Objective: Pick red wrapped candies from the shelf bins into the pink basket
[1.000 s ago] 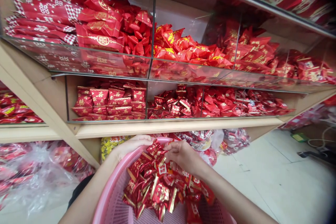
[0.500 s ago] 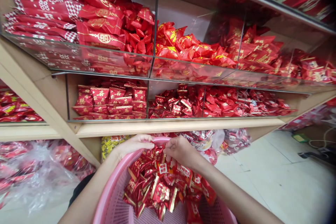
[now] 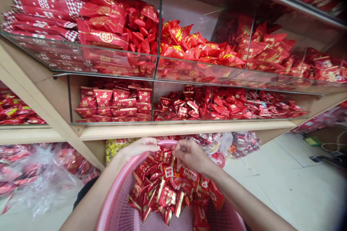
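Right hand [image 3: 191, 156] has shifted slightly rightward, pinching a red packet [image 3: 163, 156]; left hand [image 3: 138, 148]: grip unclear. Packet handling seems underway, calling for steadiness next.

Room above basket [image 3: 110, 198], ledge [image 3: 189, 129] ahead

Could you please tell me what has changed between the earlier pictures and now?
The right hand has risen slightly toward the far rim of the pink basket, its fingers now curled together rather than spread. A red packet between the hands now shows more squarely; whether it is gripped is unclear. The left hand stays at the rim; the packet pile looks otherwise unchanged.
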`<state>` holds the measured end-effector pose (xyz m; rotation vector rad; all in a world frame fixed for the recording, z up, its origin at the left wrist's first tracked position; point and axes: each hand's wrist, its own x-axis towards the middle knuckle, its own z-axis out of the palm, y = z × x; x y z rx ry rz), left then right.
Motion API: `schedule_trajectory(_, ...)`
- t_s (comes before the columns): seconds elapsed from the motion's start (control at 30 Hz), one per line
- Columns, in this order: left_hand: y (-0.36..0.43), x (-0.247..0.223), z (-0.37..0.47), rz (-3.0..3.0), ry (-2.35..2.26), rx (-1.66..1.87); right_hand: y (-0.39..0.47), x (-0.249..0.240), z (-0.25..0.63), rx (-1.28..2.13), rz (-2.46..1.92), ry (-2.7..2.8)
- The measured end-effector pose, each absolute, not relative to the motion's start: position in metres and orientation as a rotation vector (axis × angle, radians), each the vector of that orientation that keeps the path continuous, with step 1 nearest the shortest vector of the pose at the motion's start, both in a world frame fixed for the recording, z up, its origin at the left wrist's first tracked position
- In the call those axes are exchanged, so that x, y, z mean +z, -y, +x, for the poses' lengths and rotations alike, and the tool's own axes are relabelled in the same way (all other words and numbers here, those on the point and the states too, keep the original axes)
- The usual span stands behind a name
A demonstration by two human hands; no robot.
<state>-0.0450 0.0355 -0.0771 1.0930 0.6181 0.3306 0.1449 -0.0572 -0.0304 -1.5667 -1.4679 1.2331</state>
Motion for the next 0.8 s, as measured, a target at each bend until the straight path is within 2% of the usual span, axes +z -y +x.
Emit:
schedule_trajectory(0.43,-0.037,-0.087,-0.047,1.112,-0.628,0.326,0.07,-0.032,0.146,1.231,-1.518,1.48)
schedule_trajectory(0.6,-0.035,-0.085,-0.047,1.083,-0.567,0.314,0.089,-0.018,0.145,0.674,-1.678,1.842)
schedule_trajectory(0.67,-0.035,-0.084,-0.047,1.091,-0.551,0.309,0.097,-0.014,0.146,0.564,-1.722,1.855)
schedule_trajectory(0.8,-0.036,-0.083,-0.048,1.165,-0.546,0.318,0.112,-0.017,0.144,0.959,-1.686,1.568)
